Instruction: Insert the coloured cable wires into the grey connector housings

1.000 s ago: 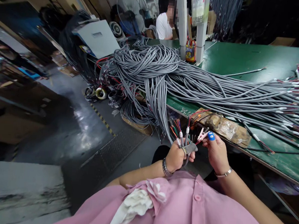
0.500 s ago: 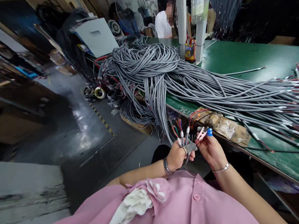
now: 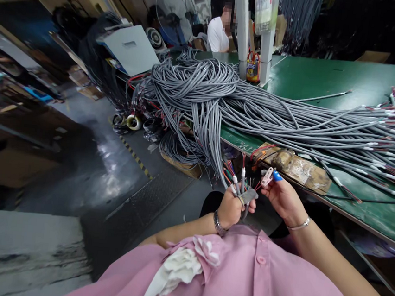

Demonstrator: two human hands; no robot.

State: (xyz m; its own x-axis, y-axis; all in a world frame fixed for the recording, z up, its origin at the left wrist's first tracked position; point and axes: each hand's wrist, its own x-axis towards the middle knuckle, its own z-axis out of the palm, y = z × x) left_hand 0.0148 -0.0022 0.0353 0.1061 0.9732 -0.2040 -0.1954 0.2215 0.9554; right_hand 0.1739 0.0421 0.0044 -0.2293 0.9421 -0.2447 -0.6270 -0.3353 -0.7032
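My left hand [image 3: 230,209] is closed around several grey cables [image 3: 242,182], their white-sleeved ends and thin coloured wires pointing up. A grey wrap [image 3: 248,196] covers its thumb. To the right, my right hand [image 3: 283,198] pinches a small pale pink clip-like tool [image 3: 267,177] between thumb and fingers; its exact kind is unclear. A blue cover [image 3: 277,175] sits on the right thumb. Thin red wires lie between the hands, close to the pink tool; whether they touch it cannot be made out.
A large pile of grey cables [image 3: 197,80] spreads over the green table [image 3: 330,77] and hangs over its front edge. A taped wooden block [image 3: 300,169] lies at that edge. Behind stand a white post [image 3: 242,31], a fan [image 3: 173,15] and a seated person [image 3: 218,33].
My right hand has moved slightly right, away from my left hand, and the pink tool has turned more upright. My left hand and its cables have shifted slightly left.
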